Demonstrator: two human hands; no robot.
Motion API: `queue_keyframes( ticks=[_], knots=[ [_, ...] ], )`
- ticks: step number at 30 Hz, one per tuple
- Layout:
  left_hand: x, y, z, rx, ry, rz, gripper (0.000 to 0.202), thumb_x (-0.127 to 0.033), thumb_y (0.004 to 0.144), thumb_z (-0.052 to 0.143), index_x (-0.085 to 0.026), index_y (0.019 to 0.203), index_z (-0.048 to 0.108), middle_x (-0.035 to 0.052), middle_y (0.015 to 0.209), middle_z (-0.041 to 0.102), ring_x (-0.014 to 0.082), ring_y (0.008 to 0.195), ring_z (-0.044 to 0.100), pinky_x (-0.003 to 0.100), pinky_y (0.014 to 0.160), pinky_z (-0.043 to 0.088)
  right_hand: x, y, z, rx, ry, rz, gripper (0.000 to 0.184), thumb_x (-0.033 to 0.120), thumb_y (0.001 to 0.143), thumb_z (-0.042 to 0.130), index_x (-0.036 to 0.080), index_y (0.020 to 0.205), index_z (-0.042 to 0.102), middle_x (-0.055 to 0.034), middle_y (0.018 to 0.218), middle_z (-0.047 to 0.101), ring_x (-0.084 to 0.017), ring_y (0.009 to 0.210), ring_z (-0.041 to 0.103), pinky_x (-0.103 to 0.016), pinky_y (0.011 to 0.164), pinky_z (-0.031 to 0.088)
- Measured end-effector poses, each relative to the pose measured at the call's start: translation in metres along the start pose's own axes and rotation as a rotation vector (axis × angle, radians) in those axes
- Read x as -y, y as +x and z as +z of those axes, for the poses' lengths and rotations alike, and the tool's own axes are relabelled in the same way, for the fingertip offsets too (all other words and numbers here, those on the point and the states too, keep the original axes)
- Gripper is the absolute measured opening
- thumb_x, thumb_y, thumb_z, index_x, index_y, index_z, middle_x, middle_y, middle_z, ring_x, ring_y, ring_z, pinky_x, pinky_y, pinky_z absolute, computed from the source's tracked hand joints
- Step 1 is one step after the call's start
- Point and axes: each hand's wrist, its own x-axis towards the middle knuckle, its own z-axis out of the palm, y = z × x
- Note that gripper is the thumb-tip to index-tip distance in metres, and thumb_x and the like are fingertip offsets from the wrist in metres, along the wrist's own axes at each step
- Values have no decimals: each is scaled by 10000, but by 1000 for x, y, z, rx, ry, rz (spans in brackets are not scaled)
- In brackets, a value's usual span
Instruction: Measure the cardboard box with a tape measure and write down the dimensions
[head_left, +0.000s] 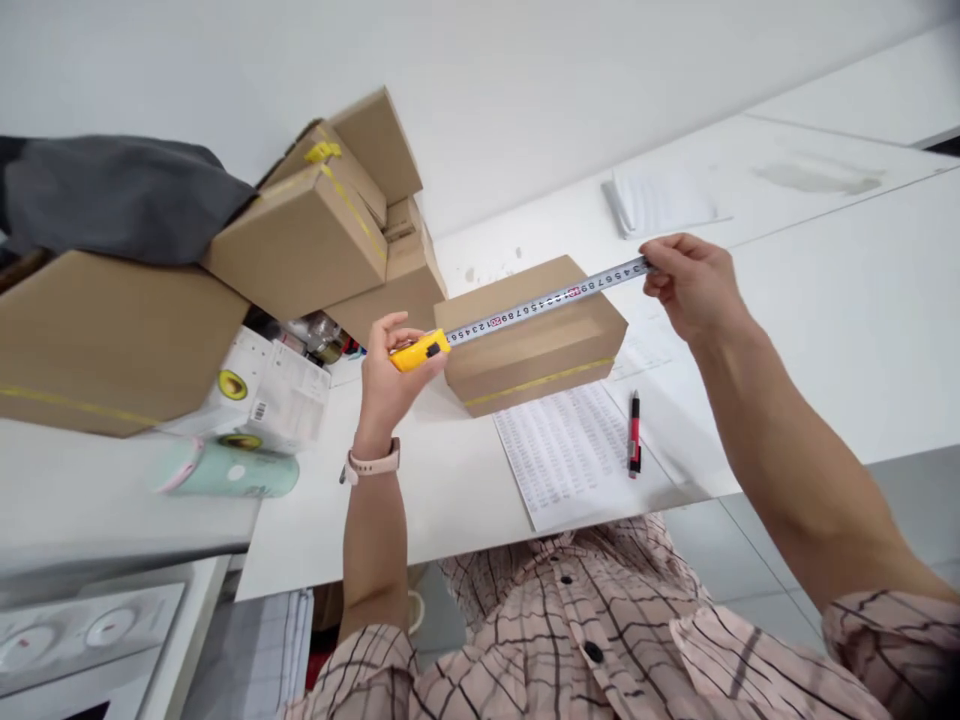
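Note:
My left hand (395, 372) grips the yellow case of a tape measure (420, 350), thumb below and fingers above. The silver blade stretches to the right, slanting up, and my right hand (694, 280) pinches its far end between thumb and fingers. Beneath the blade lies a closed cardboard box (536, 345) with a yellow tape strip along its near side. The blade runs over the top of this box and past its right end; whether it touches the cardboard I cannot tell. Both hands are off the box, one beyond each end.
A printed sheet (570, 460) lies partly beside the box, with a red and black pen (635, 435) on it. Stacked cardboard boxes (307, 240), a dark cloth (120, 195), a white avocado carton (277, 390) and a mint-green bottle (232, 472) crowd the left. Papers (660, 200) lie at the back.

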Motion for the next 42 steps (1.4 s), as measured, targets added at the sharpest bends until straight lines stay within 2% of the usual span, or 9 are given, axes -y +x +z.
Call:
queue_keyframes(
  ticks=[3, 8, 10, 13, 16, 21, 26, 33, 42],
  knots=[
    [13, 20, -16, 25, 15, -124, 674, -425, 666, 846, -211, 1236, 557, 32, 1006, 724, 191, 900, 702, 331, 844, 575, -11, 21, 18, -23, -15, 103, 177, 189, 823, 702, 210, 709, 568, 60, 547, 423, -88, 510, 359, -270, 502, 322],
    [32, 25, -22, 94, -10, -295, 649, -482, 712, 807, -182, 1243, 584, 60, 1018, 718, 211, 911, 713, 374, 879, 582, -27, 16, 36, -29, -166, 210, 140, 227, 744, 740, 181, 695, 617, 26, 629, 540, -104, 579, 459, -254, 530, 366],
    [36, 26, -22, 112, -17, -309, 632, -479, 732, 791, -176, 1246, 583, 74, 1059, 717, 216, 946, 711, 381, 905, 576, -32, 12, 37, -5, -232, 261, 160, 295, 738, 770, 177, 789, 674, -3, 750, 631, -131, 671, 545, -257, 577, 421],
    [38, 35, -23, 119, 10, -298, 613, -454, 743, 792, -177, 1252, 593, 75, 1049, 724, 226, 977, 704, 384, 928, 561, -38, 10, 35, 78, -254, 347, 320, 421, 732, 795, 195, 944, 714, -42, 919, 710, -181, 789, 628, -272, 615, 484],
    [40, 49, -24, 144, 32, -298, 612, -428, 735, 806, -175, 1255, 608, 82, 1058, 731, 234, 997, 699, 372, 920, 554, -42, 11, 33, 124, -226, 401, 374, 491, 741, 779, 207, 977, 722, -65, 942, 739, -212, 791, 660, -289, 594, 511],
    [48, 64, -27, 200, 47, -284, 530, -448, 743, 789, -178, 1183, 670, 103, 1231, 698, 230, 1075, 675, 342, 948, 526, -48, 13, 31, 127, -222, 413, 347, 511, 755, 762, 206, 918, 733, -89, 916, 757, -235, 752, 680, -300, 542, 512],
    [52, 65, -24, 260, 55, -270, 528, -482, 751, 759, -174, 1172, 676, 81, 1117, 728, 219, 1002, 683, 322, 883, 530, -48, 12, 31, 135, -277, 377, 375, 555, 745, 746, 216, 905, 738, -96, 922, 772, -250, 747, 705, -315, 536, 533],
    [45, 58, -23, 275, 109, -255, 475, -498, 763, 738, -187, 1120, 702, 67, 1099, 730, 220, 976, 677, 301, 833, 529, -43, 10, 30, 131, -328, 385, 422, 595, 733, 753, 207, 897, 734, -114, 970, 775, -266, 838, 709, -330, 608, 548],
    [43, 52, -25, 280, 141, -249, 449, -506, 778, 704, -204, 1108, 737, 72, 1158, 739, 252, 1031, 680, 320, 854, 540, -39, 10, 29, 98, -399, 349, 432, 637, 658, 796, 221, 740, 709, -112, 869, 768, -282, 778, 690, -356, 568, 515]
  ],
)
